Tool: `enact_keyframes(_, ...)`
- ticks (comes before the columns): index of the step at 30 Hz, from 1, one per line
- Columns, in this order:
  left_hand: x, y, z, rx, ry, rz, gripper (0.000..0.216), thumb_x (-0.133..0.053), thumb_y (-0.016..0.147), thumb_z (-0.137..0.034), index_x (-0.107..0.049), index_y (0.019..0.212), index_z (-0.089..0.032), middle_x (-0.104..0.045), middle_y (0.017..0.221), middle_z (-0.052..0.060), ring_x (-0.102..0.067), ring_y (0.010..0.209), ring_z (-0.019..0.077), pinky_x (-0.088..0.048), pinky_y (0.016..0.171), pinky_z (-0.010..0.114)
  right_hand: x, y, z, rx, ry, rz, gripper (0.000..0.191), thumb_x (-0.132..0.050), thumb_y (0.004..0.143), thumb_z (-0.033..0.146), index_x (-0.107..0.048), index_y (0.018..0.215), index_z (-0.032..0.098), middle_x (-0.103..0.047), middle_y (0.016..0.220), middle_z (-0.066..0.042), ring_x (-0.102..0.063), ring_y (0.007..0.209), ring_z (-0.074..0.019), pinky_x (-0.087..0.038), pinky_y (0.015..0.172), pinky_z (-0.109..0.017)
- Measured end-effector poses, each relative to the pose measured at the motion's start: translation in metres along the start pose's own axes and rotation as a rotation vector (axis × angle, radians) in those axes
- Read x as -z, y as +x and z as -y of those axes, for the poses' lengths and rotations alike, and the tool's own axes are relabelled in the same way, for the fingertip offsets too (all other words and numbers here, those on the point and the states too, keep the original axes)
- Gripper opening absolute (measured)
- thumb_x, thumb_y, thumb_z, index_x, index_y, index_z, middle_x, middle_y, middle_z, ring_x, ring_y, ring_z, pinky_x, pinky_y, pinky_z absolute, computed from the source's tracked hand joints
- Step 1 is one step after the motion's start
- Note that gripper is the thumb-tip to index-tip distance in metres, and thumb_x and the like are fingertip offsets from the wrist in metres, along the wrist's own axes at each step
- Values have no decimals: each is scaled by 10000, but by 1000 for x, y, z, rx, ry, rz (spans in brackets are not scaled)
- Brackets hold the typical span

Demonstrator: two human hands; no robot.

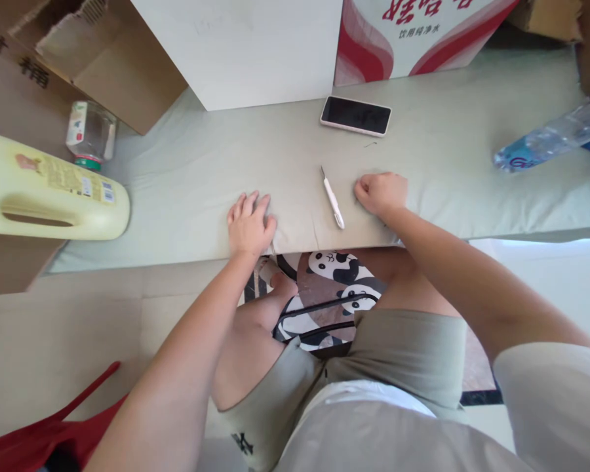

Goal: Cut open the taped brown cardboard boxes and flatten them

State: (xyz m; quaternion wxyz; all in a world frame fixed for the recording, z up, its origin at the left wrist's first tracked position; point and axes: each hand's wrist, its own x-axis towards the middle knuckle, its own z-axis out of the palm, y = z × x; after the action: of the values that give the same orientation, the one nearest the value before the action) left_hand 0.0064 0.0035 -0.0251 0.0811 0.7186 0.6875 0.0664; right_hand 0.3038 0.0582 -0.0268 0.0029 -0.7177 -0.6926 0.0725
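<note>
My left hand lies palm down near the front edge of the pale green covered surface. Its fingers are spread and nothing is under them that I can see. On the same surface, my right hand rests as a fist, with no object showing in it. Between the two hands, nearer the right one, lies a slim white pen-like tool with a thin dark metal tip pointing away from me. Neither hand touches it. Beyond it a phone lies flat with its screen dark.
Left stand a yellow jug lying on its side, a clear jar with a green lid, and a cardboard box. A white box and a red-and-white carton line the back. A water bottle lies right.
</note>
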Motion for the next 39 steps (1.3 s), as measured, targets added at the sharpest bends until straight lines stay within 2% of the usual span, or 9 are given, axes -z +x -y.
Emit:
enact_keyframes(6,0,0,0,11,9,16,545,-411,943,-339,-532,1466,-246,-445,1579,57,-301,1503,302,-221,1220,475,1,-1,-1,30,5,8,371,-425,924,373,-727,840,176,-700,791,-127,-560,700,-229,-238,605,-319)
enact_keyframes(14,1,3,7,19,13,13,555,-401,928,-351,-541,1454,-243,-463,1566,55,-314,1501,302,-220,1234,458,8,0,-2,145,41,98,401,-382,957,377,-726,850,201,-740,825,-117,-610,705,-224,-223,590,-317)
enact_keyframes(22,3,9,9,41,39,-22,540,-349,941,-416,-492,1460,-373,-485,1550,-12,-350,1490,296,-259,1235,474,8,8,-6,254,126,190,389,-371,980,357,-730,883,245,-778,894,-77,-672,763,-221,-251,584,-322)
enact_keyframes(27,1,7,9,15,51,-46,515,-330,956,-415,-526,1427,-341,-511,1525,36,-365,1481,291,-279,1215,477,11,8,-4,252,90,207,389,-378,978,351,-746,913,244,-783,905,-75,-677,768,-207,-297,597,-306)
enact_keyframes(32,6,13,4,20,23,-13,519,-404,904,-348,-621,1350,-199,-526,1496,134,-383,1448,359,-291,1173,530,11,6,1,202,67,157,387,-381,964,352,-732,861,224,-783,914,-76,-678,776,-204,-285,598,-304)
enact_keyframes(35,19,26,-6,109,-145,-34,436,-499,824,-351,-705,1169,-183,-592,1385,160,-494,1312,385,-378,1070,539,11,1,4,162,54,135,383,-392,954,371,-716,818,217,-780,893,-82,-669,764,-201,-268,590,-303)
enact_keyframes(37,28,33,-11,168,-474,2,289,-510,796,-351,-708,922,-183,-695,1049,122,-622,1011,287,-465,922,429,11,-3,7,141,31,121,388,-398,944,386,-689,754,213,-771,840,-84,-650,710,-196,-253,576,-303)
enact_keyframes(38,32,36,-11,212,-686,-4,243,-483,815,-366,-658,816,-197,-676,866,71,-613,846,229,-477,813,366,11,-5,8,135,14,111,393,-393,941,386,-672,728,211,-763,814,-87,-640,692,-195,-248,572,-302)
enact_keyframes(39,35,38,-11,240,-868,-27,211,-478,810,-366,-577,715,-206,-595,715,24,-560,718,186,-451,707,315,10,-6,9,127,-5,98,395,-390,935,387,-651,698,209,-752,780,-89,-627,666,-195,-245,566,-300)
